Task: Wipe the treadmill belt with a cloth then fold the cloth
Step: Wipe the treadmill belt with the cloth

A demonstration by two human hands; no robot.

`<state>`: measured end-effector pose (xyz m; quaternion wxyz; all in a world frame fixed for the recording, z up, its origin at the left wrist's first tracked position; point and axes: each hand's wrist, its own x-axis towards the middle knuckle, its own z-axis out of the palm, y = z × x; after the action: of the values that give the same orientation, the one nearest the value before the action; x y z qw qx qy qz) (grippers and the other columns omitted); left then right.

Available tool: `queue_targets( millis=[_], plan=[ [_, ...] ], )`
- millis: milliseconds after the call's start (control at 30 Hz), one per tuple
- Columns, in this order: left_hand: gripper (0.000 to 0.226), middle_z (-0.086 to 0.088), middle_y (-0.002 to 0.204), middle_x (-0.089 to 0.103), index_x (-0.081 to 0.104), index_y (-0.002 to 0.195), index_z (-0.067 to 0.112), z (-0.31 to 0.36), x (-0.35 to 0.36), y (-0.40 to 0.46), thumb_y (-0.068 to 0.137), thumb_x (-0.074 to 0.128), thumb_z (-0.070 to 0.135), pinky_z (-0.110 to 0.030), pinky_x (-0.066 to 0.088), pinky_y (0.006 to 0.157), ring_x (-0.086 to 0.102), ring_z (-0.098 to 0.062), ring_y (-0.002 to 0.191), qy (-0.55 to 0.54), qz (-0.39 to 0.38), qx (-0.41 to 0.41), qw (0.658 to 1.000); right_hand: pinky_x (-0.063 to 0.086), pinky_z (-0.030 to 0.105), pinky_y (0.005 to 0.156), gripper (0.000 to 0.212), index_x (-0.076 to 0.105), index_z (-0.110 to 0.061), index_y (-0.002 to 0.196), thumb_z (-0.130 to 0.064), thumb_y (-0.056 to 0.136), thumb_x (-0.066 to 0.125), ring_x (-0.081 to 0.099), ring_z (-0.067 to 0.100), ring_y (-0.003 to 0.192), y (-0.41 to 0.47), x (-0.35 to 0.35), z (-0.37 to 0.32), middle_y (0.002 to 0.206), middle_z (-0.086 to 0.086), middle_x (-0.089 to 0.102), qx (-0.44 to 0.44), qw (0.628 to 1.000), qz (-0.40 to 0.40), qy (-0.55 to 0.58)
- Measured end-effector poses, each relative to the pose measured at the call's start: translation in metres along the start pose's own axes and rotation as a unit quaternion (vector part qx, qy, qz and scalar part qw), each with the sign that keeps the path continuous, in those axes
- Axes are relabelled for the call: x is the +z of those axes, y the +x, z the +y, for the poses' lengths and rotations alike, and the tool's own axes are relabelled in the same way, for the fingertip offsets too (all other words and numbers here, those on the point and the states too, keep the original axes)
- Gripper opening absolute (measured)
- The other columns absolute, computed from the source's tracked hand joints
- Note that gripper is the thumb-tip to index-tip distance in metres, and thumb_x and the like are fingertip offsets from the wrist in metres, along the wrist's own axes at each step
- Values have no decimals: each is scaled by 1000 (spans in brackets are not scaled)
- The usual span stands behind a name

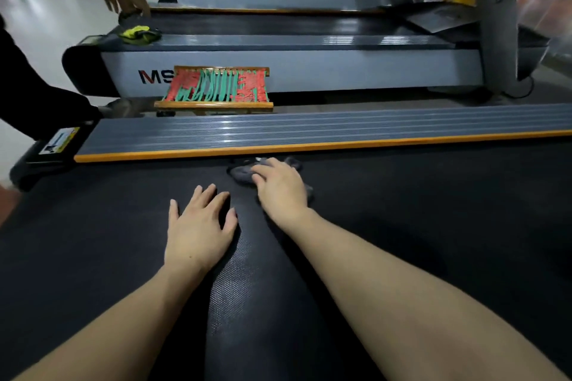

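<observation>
Two hands on one belt [433, 226]: left hand [199, 226] flat, empty; right hand [280, 187] spread atop one cloth [240, 175].

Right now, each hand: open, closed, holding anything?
Left hand: open, flat on the treadmill belt, holding nothing.
Right hand: open, palm down, pressing the grey cloth onto the belt.

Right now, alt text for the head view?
A person's right hand presses a bunched grey cloth on a black treadmill belt, close to the orange-edged side rail; the left hand lies flat on the belt beside it. Beyond the rail stands a red-and-green woven stool beside another treadmill.
</observation>
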<state>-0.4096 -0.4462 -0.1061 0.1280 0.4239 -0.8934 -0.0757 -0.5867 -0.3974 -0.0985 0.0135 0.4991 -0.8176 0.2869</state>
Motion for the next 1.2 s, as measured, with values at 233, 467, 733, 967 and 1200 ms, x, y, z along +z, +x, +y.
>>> queue_targets(
  millis=[233, 467, 733, 967, 1200],
  plan=[
    [50, 8, 163, 33, 47, 146, 37, 3, -4, -2, 101, 33, 54, -58, 7, 124, 16, -13, 155, -5, -12, -5, 1000, 48, 40, 94, 22, 70, -34, 114, -33, 99, 55, 60, 31, 114, -26, -107, 113, 132, -11, 61, 174, 982, 44, -52],
    [50, 10, 163, 31, 45, 144, 37, 6, -8, 0, 101, 29, 56, -58, 6, 124, 14, -13, 155, -5, -23, -2, 1000, 46, 38, 90, 19, 74, -24, 106, -26, 95, 58, 60, 28, 112, -10, -50, 42, 128, -3, 64, 140, 986, 75, -42],
    [49, 10, 162, 33, 46, 143, 39, 1, -6, -2, 100, 31, 57, -57, 8, 124, 15, -12, 155, -6, -14, 2, 1000, 51, 38, 86, 20, 72, -31, 113, -30, 96, 61, 63, 25, 109, -23, -74, 82, 124, -10, 64, 69, 995, 52, -45],
    [45, 10, 160, 35, 47, 139, 40, 6, -5, 0, 99, 34, 55, -60, 10, 122, 18, -14, 155, -5, -17, -1, 1000, 40, 36, 87, 22, 72, -18, 112, -20, 98, 55, 59, 35, 113, -33, -116, 122, 130, 3, 62, 248, 958, 104, -102],
    [46, 12, 159, 37, 49, 135, 36, 1, -3, 1, 98, 33, 58, -58, 13, 122, 20, -11, 154, 2, -9, 3, 1000, 47, 43, 93, 21, 71, -24, 111, -24, 97, 55, 58, 26, 114, -18, -33, 8, 123, 1, 62, 7, 999, -5, -33]
  ],
)
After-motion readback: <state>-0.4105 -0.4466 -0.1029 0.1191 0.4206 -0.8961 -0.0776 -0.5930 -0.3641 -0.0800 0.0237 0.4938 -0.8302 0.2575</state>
